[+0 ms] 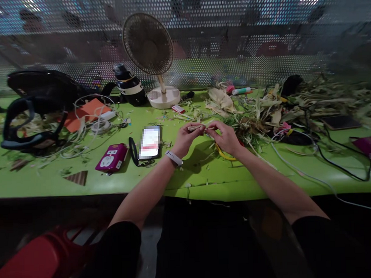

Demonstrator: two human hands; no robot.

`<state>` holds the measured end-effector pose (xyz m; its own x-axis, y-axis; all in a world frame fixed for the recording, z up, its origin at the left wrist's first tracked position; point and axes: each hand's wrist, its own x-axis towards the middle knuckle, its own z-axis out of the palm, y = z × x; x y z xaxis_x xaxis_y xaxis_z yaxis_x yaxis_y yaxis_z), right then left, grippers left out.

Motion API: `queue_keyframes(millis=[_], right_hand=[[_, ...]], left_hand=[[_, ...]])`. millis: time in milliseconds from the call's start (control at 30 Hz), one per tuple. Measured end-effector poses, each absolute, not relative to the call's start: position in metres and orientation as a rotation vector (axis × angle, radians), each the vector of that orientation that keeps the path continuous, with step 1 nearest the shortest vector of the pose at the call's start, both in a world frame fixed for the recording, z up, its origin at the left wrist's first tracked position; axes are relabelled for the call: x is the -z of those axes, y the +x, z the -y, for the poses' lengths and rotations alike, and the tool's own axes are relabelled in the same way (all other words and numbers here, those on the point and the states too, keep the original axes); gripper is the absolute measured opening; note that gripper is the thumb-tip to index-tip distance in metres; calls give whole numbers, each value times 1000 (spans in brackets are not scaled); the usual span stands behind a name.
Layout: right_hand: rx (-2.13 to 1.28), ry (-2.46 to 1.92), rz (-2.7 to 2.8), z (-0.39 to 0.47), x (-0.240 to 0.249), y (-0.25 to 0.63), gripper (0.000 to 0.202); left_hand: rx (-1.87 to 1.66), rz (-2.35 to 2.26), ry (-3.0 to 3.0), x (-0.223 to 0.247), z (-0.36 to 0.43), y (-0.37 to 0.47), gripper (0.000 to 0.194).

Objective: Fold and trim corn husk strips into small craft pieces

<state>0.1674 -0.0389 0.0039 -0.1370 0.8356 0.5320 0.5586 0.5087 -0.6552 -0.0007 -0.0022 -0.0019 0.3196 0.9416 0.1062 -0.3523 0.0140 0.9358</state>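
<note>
Above the green table, my left hand (190, 135) and my right hand (223, 137) meet almost fingertip to fingertip. Both are closed in a pinch on a thin, pale strip (196, 127) that looks like dried leaf or husk. Its exact shape is too small to tell. A yellow ring-shaped item (224, 154) lies beneath my right hand, partly hidden by it. Just right of that hand spreads a heap of green and dry plant strips (252, 126). Behind the hands rests a pale husk bundle (222, 99).
On the green table (175, 182) stand a fan (164, 97) and a dark bottle (132, 90). A phone (149, 142), purple box (111, 158) and black headgear (36, 140) lie left. Cables (299, 171) cross the right side. A red stool (34, 262) is below left.
</note>
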Motion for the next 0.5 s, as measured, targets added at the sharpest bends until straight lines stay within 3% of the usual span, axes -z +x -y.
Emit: queue_keyframes(millis=[300,500], right_hand=[[-779,-1078,1638,31,3,168,42],[-704,-1063,1633,30,0,171,36]], left_hand=[[-1085,-608,1042,7,1,0,27],[-1069,-603,1022,6,2,0,29]])
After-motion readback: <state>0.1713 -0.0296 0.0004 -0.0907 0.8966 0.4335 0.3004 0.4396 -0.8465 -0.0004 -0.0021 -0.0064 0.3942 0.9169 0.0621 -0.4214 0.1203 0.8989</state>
